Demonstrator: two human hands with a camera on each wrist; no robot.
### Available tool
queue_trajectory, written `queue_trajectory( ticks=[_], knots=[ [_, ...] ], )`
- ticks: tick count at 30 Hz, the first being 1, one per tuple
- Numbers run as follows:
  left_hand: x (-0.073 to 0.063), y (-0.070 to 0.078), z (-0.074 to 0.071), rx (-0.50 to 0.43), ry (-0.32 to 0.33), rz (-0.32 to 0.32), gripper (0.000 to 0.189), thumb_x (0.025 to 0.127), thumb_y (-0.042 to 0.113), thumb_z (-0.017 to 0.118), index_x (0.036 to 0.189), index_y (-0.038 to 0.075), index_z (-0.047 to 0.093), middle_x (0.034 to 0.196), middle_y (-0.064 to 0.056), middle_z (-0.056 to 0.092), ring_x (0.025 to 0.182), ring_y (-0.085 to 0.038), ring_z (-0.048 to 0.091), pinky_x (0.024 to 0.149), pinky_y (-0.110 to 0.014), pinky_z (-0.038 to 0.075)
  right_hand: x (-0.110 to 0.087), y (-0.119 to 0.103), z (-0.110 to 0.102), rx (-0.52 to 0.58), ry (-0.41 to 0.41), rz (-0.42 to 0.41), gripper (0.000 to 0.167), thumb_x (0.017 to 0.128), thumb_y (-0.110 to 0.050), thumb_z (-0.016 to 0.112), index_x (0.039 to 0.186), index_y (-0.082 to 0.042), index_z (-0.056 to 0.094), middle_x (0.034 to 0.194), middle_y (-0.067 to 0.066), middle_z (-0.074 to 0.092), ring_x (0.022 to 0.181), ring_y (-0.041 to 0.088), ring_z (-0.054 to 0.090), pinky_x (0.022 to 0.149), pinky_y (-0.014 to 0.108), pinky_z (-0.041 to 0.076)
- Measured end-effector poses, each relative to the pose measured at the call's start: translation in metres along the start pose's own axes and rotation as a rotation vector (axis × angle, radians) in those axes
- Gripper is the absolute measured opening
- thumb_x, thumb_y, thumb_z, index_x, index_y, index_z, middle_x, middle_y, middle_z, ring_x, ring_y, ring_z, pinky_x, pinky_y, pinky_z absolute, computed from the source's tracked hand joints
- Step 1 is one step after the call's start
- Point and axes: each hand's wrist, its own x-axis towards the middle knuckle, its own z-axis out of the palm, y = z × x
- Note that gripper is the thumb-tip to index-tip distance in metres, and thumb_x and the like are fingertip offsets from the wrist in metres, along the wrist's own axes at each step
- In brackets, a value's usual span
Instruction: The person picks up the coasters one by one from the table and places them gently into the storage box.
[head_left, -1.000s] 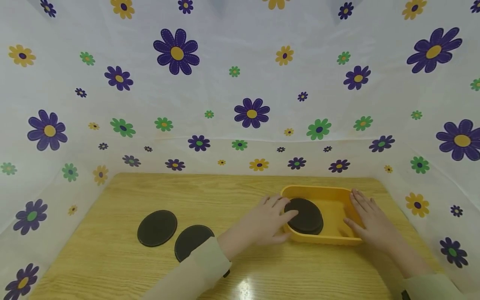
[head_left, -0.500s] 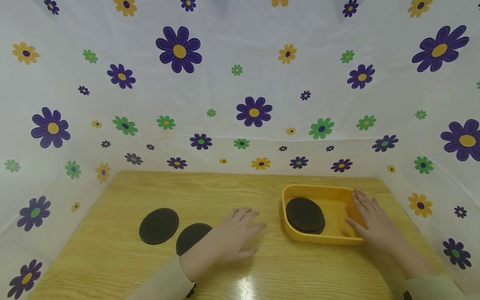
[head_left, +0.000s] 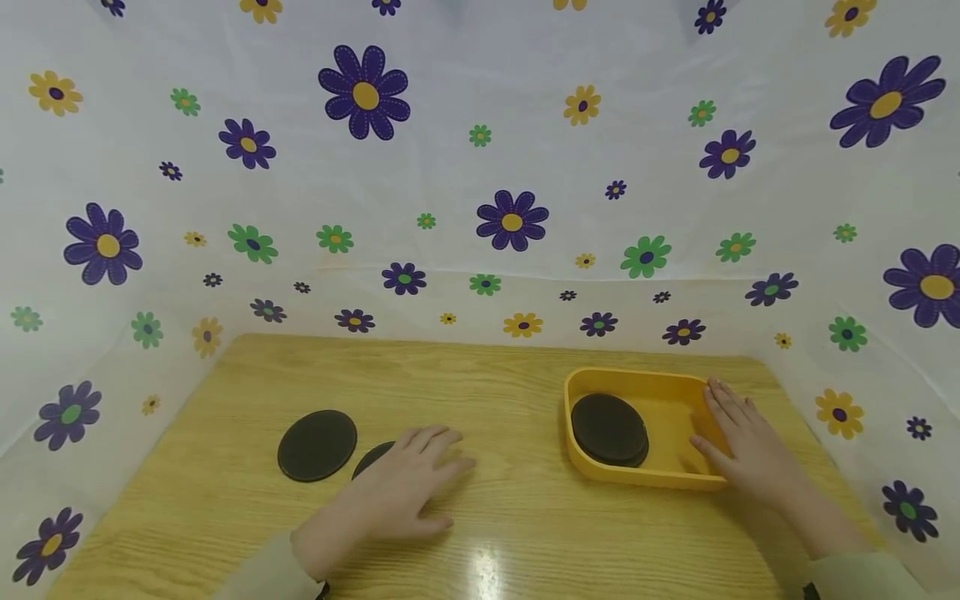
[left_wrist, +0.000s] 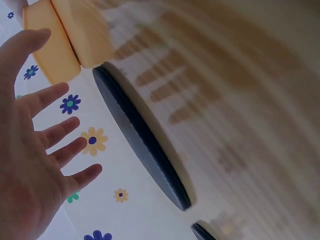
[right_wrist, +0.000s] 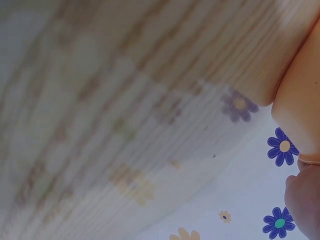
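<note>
My left hand (head_left: 393, 487) hovers with fingers spread over a black round coaster (head_left: 371, 458), which it partly covers in the head view. In the left wrist view that hand (left_wrist: 30, 155) holds nothing, with the coaster (left_wrist: 137, 135) off to its side. Another black coaster (head_left: 317, 446) lies flat on the table to the left. My right hand (head_left: 750, 442) rests with extended fingers on the right end of a yellow tray (head_left: 645, 479), thumb reaching over the inside. Black coasters (head_left: 609, 427) lie stacked at the tray's left end.
The wood-grain table (head_left: 480, 392) is glossy and backed by a white flower-printed cloth (head_left: 435, 167), which also rises along the left and right sides. Bare tabletop lies between the tray and the loose coasters.
The left hand has drawn away from the tray's left rim, leftward across the table to above the nearer loose coaster. The right hand, tray and coasters hold their places.
</note>
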Motion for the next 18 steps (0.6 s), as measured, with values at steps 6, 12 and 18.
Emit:
queue_trajectory(
  ticks=[6,12,18],
  knots=[
    [-0.016,-0.014,0.004,-0.03,-0.001,0.009,0.077,0.086,0.057,0.079,0.151,0.023,0.056,0.159,-0.016,0.048,0.146,-0.041,0.047,0.113,-0.063,0.046,0.0,0.0,0.0,0.005,-0.007,0.011,0.079,0.108,-0.037,0.055,0.161,0.015,0.026,0.172,0.033,0.018,0.164,0.008,-0.017,0.127,0.025,-0.018],
    [-0.029,-0.025,0.006,-0.027,-0.055,-0.007,0.075,0.086,0.056,0.079,0.15,0.024,0.056,0.16,-0.016,0.046,0.147,-0.043,0.046,0.111,-0.067,0.045,-0.001,0.0,0.0,0.007,-0.017,0.016,0.079,0.109,-0.037,0.055,0.161,0.014,0.025,0.173,0.031,0.017,0.164,0.01,-0.016,0.128,0.026,-0.018],
    [-0.034,-0.033,0.008,-0.064,-0.093,-0.049,0.074,0.087,0.053,0.077,0.152,0.025,0.055,0.158,-0.014,0.048,0.146,-0.041,0.046,0.108,-0.066,0.046,-0.001,-0.001,-0.001,0.007,-0.022,0.022,0.079,0.109,-0.038,0.054,0.162,0.014,0.025,0.174,0.03,0.014,0.165,0.013,-0.015,0.127,0.025,-0.018]
  ],
)
